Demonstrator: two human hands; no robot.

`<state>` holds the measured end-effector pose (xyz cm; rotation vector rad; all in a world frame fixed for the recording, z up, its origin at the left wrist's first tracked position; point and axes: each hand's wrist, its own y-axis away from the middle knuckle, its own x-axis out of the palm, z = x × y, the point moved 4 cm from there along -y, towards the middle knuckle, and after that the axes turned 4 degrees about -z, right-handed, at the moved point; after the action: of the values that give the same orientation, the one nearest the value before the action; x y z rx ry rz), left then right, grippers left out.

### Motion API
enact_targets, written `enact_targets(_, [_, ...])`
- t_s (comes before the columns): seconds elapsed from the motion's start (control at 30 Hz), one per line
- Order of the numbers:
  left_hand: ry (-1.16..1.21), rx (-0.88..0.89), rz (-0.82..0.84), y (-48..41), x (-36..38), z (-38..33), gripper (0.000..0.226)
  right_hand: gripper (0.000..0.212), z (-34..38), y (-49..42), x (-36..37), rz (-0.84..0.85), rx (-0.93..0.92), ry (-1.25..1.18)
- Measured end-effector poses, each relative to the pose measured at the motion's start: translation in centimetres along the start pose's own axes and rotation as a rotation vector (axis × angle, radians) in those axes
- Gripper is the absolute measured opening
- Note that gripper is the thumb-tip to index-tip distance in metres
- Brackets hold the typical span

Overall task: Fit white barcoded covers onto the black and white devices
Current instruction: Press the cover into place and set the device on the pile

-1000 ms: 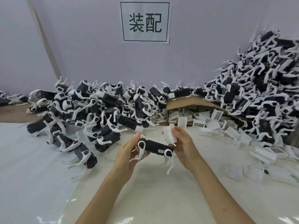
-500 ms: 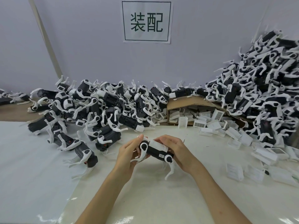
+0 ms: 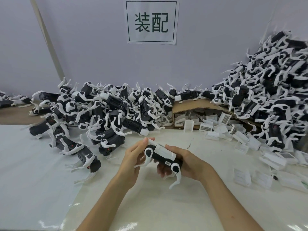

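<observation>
Two hands hold one black and white device (image 3: 164, 158) up in front of the cardboard box (image 3: 191, 105), the left hand (image 3: 133, 157) curled round its end, seemingly to brace it, while the right hand (image 3: 189, 162) wraps the body, fingers pressing the white cover (image 3: 164, 151) down onto it.

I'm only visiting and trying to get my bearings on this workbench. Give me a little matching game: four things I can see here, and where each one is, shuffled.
Things
1. paper sign
2. cardboard box
3. device being worked on
4. tallest heap of devices

Places
A. far right, piled against the wall
B. gripped between the left hand and the right hand
C. stuck on the wall, top centre
D. at the back of the table, white covers spilling from it

Pairs: 1-C, 2-D, 3-B, 4-A
</observation>
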<state>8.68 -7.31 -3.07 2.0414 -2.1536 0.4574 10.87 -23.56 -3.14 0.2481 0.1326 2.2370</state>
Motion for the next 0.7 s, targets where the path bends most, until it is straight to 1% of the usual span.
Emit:
enact_targets(0.07, [-0.047, 0.022, -0.019, 0.0, 0.0, 0.1, 0.044, 0.052, 0.1, 0.0, -0.1, 0.004, -0.025, -0.012])
enact_targets(0.17, [-0.125, 0.066, -0.149, -0.4, -0.3, 0.4, 0.036, 0.041, 0.6, 0.0, -0.6, -0.066, -0.121, -0.011])
enact_targets(0.2, [-0.133, 0.057, -0.197, -0.6, -0.4, 0.6, 0.035, 0.038, 0.8, 0.0, -0.9, -0.092, -0.160, -0.011])
enact_targets(0.27, [-0.108, -0.011, -0.267, -0.8, -0.6, 1.1, 0.034, 0.039, 1.1, -0.2, -1.4, -0.152, -0.235, -0.046])
enact_targets(0.33, [-0.074, -0.086, -0.286, -0.9, -0.7, 1.5, 0.031, 0.042, 1.2, -0.4, -1.8, -0.235, -0.292, -0.087])
enact_targets(0.37, [-0.065, -0.119, -0.256, -0.8, -0.6, 1.6, 0.032, 0.042, 1.2, -0.5, -2.0, -0.286, -0.312, -0.098])
enact_targets(0.43, [-0.078, -0.165, -0.133, -0.7, -0.1, 1.9, 0.033, 0.045, 1.1, -0.8, -2.3, -0.382, -0.339, -0.102])
enact_targets(0.53, [-0.197, -0.148, 0.012, -0.4, 0.7, 2.0, 0.027, 0.049, 1.0, -0.9, -2.4, -0.438, -0.378, -0.064])
enact_targets(0.6, [-0.228, -0.116, 0.052, -0.2, 1.0, 1.8, 0.022, 0.046, 1.0, -0.9, -2.1, -0.448, -0.401, -0.029])
enact_targets(0.7, [-0.253, -0.080, 0.090, 0.0, 1.2, 1.5, 0.028, 0.043, 1.1, -0.8, -2.0, -0.472, -0.439, 0.035])
